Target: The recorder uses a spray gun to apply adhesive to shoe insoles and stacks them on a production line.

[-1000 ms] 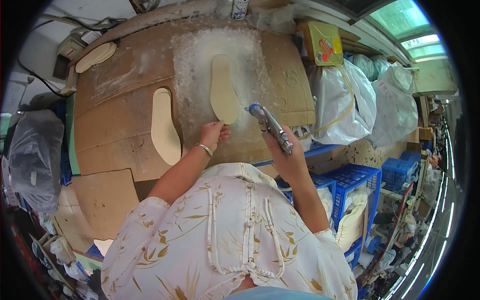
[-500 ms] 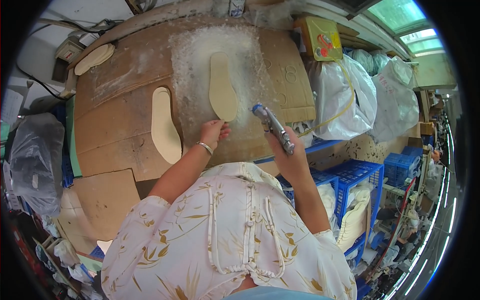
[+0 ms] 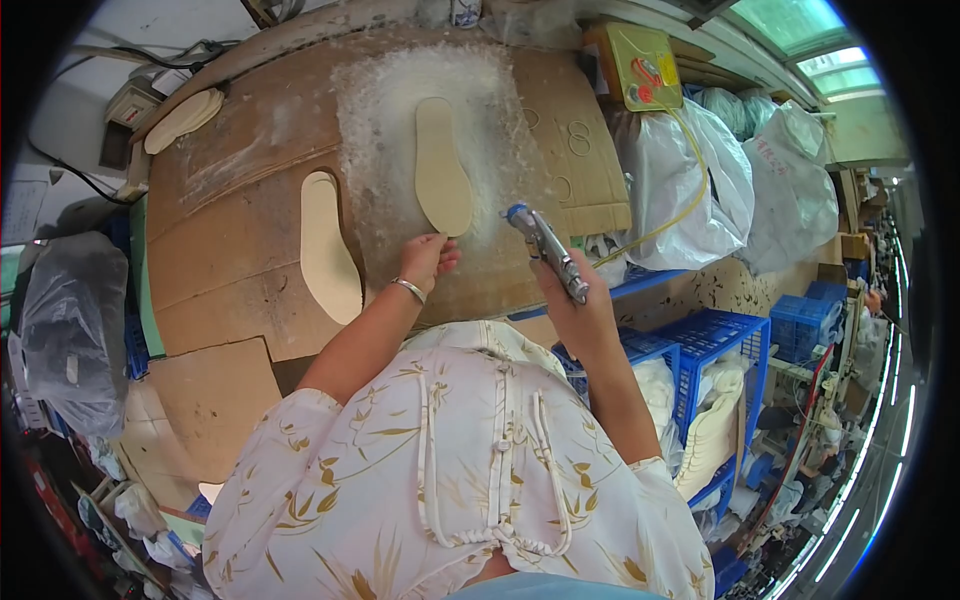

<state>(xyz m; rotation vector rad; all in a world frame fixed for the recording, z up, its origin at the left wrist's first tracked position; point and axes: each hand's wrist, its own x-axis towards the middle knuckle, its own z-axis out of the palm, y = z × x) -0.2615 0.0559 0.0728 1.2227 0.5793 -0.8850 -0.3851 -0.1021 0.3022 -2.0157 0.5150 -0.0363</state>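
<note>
A cream insole (image 3: 443,165) lies lengthwise on a patch of cardboard crusted with whitish residue. At its near rounded end, my left hand (image 3: 427,262) pinches the edge between thumb and fingers, the other fingers curled. My right hand (image 3: 583,312) is wrapped around a metal spray gun (image 3: 545,248) with a blue tip, held to the right of the insole and angled toward it. A yellow hose (image 3: 690,200) runs from near the gun to a yellow-green container (image 3: 645,68). To the left sits another stack of cream insoles (image 3: 328,250).
More insoles (image 3: 185,120) lie at the far left of the cardboard-covered table (image 3: 230,220). White plastic sacks (image 3: 690,190) stand to the right. Blue crates (image 3: 715,350) holding pale insoles are at my right side. A grey plastic-wrapped bundle (image 3: 75,320) is at the left.
The whole view has shifted very slightly. Both hands, the spray gun and the insole keep nearly the same places relative to one another.
</note>
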